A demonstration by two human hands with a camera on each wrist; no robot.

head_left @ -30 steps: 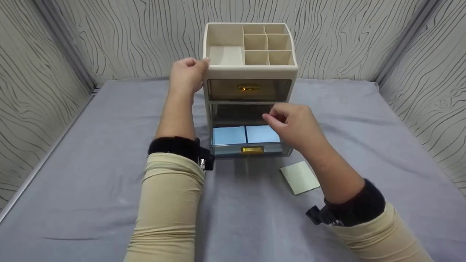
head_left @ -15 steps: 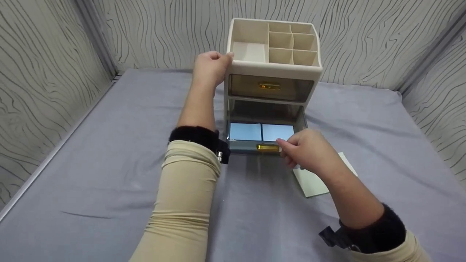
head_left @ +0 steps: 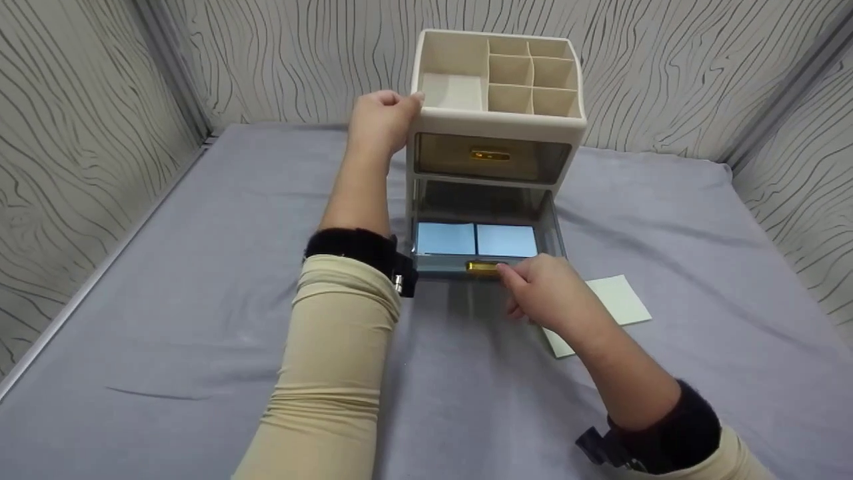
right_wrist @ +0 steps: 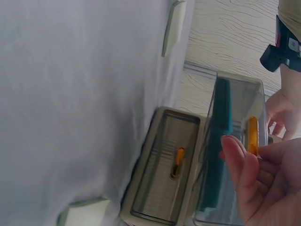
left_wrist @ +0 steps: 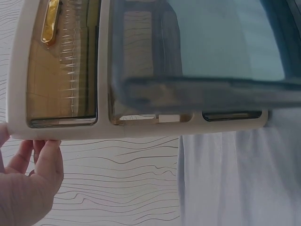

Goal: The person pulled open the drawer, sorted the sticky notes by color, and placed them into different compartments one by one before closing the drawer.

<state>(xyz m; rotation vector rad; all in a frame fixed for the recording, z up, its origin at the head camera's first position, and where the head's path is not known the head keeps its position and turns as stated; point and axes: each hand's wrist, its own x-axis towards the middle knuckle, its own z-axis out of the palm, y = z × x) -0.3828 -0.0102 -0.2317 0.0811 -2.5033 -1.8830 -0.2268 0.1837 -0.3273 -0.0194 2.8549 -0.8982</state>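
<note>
A cream desk organizer point(head_left: 496, 120) stands upright with its clear middle drawer point(head_left: 436, 265) pulled out. Two light blue notepads point(head_left: 445, 239) lie side by side in that drawer. My left hand point(head_left: 381, 127) grips the organizer's upper left corner, thumb over the rim and fingers against the side wall, as the left wrist view shows. At the drawer's front, my right hand point(head_left: 550, 293) pinches the right end of the gold handle point(head_left: 481, 267) between thumb and fingers. The right wrist view shows the same handle point(right_wrist: 253, 135) at the fingertips.
Two pale green notepads point(head_left: 620, 299) lie on the grey cloth point(head_left: 466, 387) right of the organizer, partly under my right forearm. The top drawer point(head_left: 493, 159) and the bottom drawer point(right_wrist: 164, 165) are closed. A wood-patterned wall point(head_left: 320, 60) stands behind.
My right hand has come down from above the drawer to its handle. The head view has shifted, and both green notepads now show. My left hand keeps its hold on the corner.
</note>
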